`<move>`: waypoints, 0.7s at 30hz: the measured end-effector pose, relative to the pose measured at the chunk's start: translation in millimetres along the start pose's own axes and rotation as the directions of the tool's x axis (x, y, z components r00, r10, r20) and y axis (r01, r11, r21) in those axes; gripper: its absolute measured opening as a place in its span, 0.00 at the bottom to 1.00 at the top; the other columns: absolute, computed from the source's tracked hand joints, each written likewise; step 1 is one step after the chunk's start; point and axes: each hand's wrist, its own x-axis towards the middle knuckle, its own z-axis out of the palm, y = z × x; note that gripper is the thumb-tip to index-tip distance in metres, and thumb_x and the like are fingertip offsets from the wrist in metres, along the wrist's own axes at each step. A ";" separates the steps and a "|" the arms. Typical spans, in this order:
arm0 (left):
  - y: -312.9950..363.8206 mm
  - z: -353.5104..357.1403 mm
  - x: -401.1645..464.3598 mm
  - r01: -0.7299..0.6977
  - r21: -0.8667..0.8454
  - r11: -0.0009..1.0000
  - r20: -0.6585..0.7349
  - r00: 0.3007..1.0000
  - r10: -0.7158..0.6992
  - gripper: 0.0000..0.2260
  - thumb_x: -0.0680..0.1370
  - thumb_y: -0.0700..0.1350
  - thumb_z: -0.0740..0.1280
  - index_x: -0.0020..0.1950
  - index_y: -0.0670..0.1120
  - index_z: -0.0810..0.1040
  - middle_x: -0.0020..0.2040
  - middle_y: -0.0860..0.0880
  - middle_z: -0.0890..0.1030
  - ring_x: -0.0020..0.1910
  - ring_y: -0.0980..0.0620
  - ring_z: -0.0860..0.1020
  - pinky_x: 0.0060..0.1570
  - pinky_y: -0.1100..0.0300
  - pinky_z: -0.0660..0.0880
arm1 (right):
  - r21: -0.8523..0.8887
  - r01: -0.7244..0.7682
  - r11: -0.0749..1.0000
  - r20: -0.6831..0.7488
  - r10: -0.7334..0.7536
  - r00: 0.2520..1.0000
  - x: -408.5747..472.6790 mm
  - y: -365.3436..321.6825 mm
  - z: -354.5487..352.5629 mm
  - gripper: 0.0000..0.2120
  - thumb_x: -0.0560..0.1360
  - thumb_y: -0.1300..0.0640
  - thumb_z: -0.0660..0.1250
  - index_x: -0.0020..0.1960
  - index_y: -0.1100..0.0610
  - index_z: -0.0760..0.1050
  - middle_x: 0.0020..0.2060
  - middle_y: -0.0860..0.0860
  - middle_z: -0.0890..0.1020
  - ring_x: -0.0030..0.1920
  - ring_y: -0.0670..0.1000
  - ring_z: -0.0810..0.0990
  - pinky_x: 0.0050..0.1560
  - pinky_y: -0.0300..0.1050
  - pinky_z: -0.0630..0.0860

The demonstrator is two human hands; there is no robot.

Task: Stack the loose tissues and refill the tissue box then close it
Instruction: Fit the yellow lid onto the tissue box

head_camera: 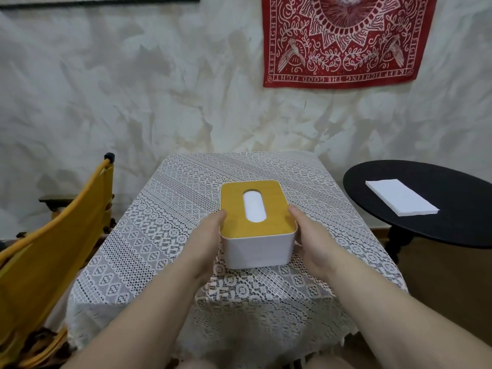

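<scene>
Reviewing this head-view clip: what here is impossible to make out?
- Inside of the tissue box: the yellow lid covers it; how full it is cannot be told.
- Left hand and right hand fingers: hidden behind the box sides.
- Tissue stack: sheet count too fine to tell.

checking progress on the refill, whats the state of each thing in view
white tissue box with yellow wooden lid: lid on, standing on the lace-covered table
left hand: holds the box's left side
right hand: holds the box's right side
stack of white tissues: neat, lying on the round black side table
</scene>
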 end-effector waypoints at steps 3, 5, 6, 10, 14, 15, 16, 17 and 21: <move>2.1 5.7 -2.2 0.034 -0.024 0.999 0.042 0.999 -0.033 0.09 0.81 0.49 0.57 0.54 0.48 0.75 0.48 0.51 0.82 0.47 0.52 0.77 0.49 0.54 0.70 | -0.026 -0.031 0.999 -0.052 0.029 0.998 4.7 1.2 2.5 0.16 0.81 0.48 0.55 0.47 0.55 0.77 0.40 0.50 0.83 0.40 0.50 0.78 0.42 0.45 0.70; -1.7 8.4 -2.5 0.020 -0.006 1.000 0.070 0.997 -0.020 0.09 0.81 0.49 0.57 0.58 0.50 0.74 0.51 0.51 0.82 0.48 0.52 0.78 0.47 0.55 0.70 | -0.038 -0.012 0.999 -0.055 0.010 0.998 5.9 3.2 4.8 0.13 0.81 0.52 0.54 0.48 0.55 0.75 0.40 0.53 0.82 0.40 0.51 0.77 0.45 0.47 0.68; -3.7 9.0 -1.5 0.004 0.007 1.000 0.067 0.998 -0.005 0.10 0.81 0.49 0.57 0.60 0.51 0.74 0.53 0.51 0.81 0.50 0.51 0.78 0.49 0.55 0.70 | -0.044 0.004 0.999 -0.063 -0.007 0.998 6.4 3.3 5.5 0.12 0.81 0.53 0.54 0.48 0.56 0.74 0.42 0.55 0.82 0.42 0.52 0.77 0.47 0.47 0.68; -10.1 8.8 2.9 -0.033 0.036 0.999 0.030 0.999 0.032 0.11 0.82 0.50 0.57 0.62 0.53 0.73 0.54 0.52 0.81 0.53 0.50 0.78 0.50 0.55 0.72 | -0.081 0.001 0.997 -0.099 -0.009 0.995 11.2 4.4 6.2 0.13 0.80 0.54 0.55 0.46 0.57 0.77 0.46 0.57 0.84 0.46 0.55 0.80 0.51 0.51 0.70; -5.9 5.2 -2.8 -0.005 0.059 0.998 0.058 0.998 0.002 0.10 0.82 0.49 0.57 0.61 0.53 0.73 0.53 0.52 0.82 0.52 0.51 0.79 0.52 0.53 0.73 | -0.113 -0.060 0.992 -0.073 0.052 0.996 3.2 -4.8 1.6 0.11 0.80 0.57 0.56 0.48 0.57 0.77 0.40 0.53 0.84 0.43 0.52 0.78 0.47 0.48 0.71; -3.8 1.6 -0.2 0.009 0.076 0.997 0.081 0.997 -0.015 0.11 0.81 0.49 0.58 0.62 0.52 0.73 0.54 0.51 0.82 0.52 0.51 0.79 0.55 0.52 0.73 | -0.112 -0.085 0.990 -0.066 0.078 0.995 3.1 -10.5 -1.2 0.10 0.80 0.58 0.58 0.47 0.57 0.77 0.38 0.52 0.82 0.41 0.51 0.76 0.45 0.46 0.70; 1.0 -1.3 4.5 0.016 0.107 0.994 0.106 0.994 -0.027 0.13 0.81 0.49 0.60 0.64 0.51 0.72 0.55 0.51 0.81 0.53 0.50 0.78 0.58 0.50 0.72 | -0.106 -0.105 0.989 -0.074 0.097 0.992 6.0 -18.2 -3.6 0.07 0.78 0.58 0.60 0.46 0.57 0.76 0.37 0.52 0.80 0.40 0.51 0.75 0.44 0.46 0.70; 5.9 -4.0 11.3 0.023 0.123 0.992 0.103 0.994 -0.036 0.16 0.80 0.50 0.62 0.66 0.50 0.71 0.59 0.51 0.80 0.57 0.50 0.77 0.62 0.47 0.69 | -0.111 -0.132 0.985 -0.094 0.122 0.988 9.7 -26.4 -4.5 0.06 0.75 0.56 0.64 0.47 0.58 0.76 0.40 0.53 0.79 0.41 0.51 0.74 0.42 0.46 0.70; 33.9 -7.4 44.9 0.071 -0.020 0.997 -0.111 0.991 -0.073 0.25 0.77 0.55 0.65 0.72 0.48 0.67 0.72 0.48 0.67 0.70 0.45 0.66 0.68 0.44 0.64 | -0.100 -0.135 0.986 -0.125 0.122 0.985 37.7 -49.8 -4.5 0.39 0.66 0.40 0.72 0.70 0.58 0.67 0.65 0.57 0.72 0.63 0.59 0.72 0.61 0.57 0.69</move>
